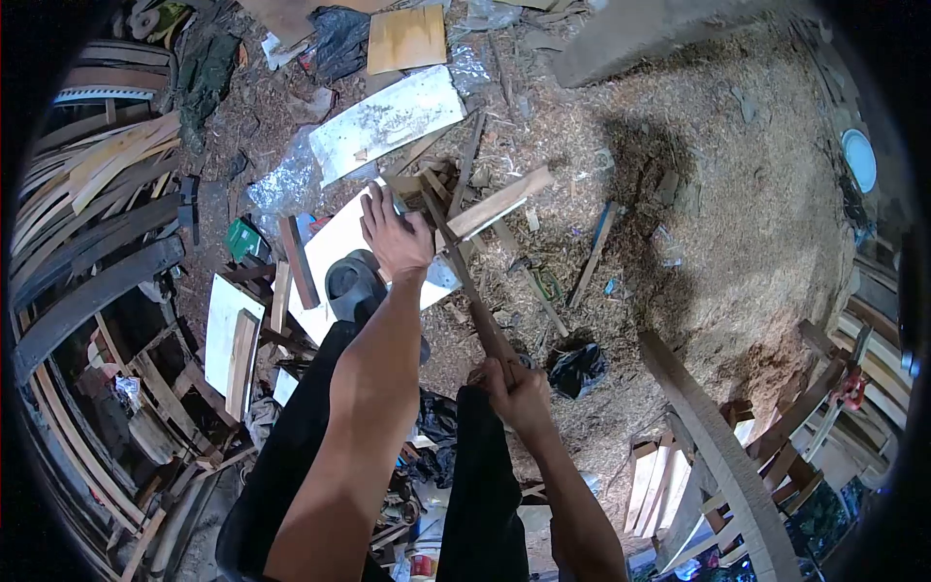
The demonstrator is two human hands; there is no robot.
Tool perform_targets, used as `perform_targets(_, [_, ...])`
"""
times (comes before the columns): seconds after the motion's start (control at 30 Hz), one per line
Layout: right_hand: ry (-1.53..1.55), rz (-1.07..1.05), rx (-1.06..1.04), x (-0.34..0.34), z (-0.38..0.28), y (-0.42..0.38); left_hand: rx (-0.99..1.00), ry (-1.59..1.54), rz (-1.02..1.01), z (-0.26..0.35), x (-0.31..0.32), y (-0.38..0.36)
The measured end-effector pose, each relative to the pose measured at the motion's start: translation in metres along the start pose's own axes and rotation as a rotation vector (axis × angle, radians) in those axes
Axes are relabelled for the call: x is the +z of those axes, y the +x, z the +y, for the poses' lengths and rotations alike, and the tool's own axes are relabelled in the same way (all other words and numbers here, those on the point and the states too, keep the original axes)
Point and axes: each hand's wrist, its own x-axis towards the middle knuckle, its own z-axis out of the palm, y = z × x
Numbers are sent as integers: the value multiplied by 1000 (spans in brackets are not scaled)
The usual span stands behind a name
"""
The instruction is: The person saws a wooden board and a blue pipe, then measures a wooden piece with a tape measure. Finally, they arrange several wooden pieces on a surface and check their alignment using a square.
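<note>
My left hand point(398, 236) lies on a wooden piece at the edge of a white board point(339, 233), its fingers spread and pointing away from me. My right hand point(516, 396) is wrapped round the near end of a long, narrow brown saw point(475, 303). From there the saw slants up and left, its far part beside my left hand and against a light wooden strip point(504, 202). Whether its teeth touch the wood I cannot tell. A dark shoe point(356, 281) rests on the white board just below my left hand.
Stacked planks point(97, 242) line the left side. A speckled white panel point(388, 123) and a yellowish board point(406, 39) lie farther forward. A black plastic bag point(578, 371) sits right of my right hand. A long beam point(722, 451) slants across the lower right. Sawdust covers the ground.
</note>
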Motion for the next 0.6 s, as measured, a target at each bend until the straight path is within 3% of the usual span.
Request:
perform_targets(0.2, [-148,32,111,-8,-88,11,-7,1,-76,1,-4,3])
perform_targets(0.3, [-156,2,144,-2,-85,24,-19,0,-92,0,-3,6])
perform_targets(0.37, [-227,-165,268,12,-83,60,-14,-6,-102,3,-5,0])
perform_targets(0.43, [-239,-31,123,41,-84,96,-26,-12,-120,0,-6,4])
perform_targets(0.53, [-174,-10,160,47,-88,112,-10,-46,-74,2,-7,7])
perform_targets(0.6, [-165,19,98,48,-57,111,-15,-40,-69,5,-6,3])
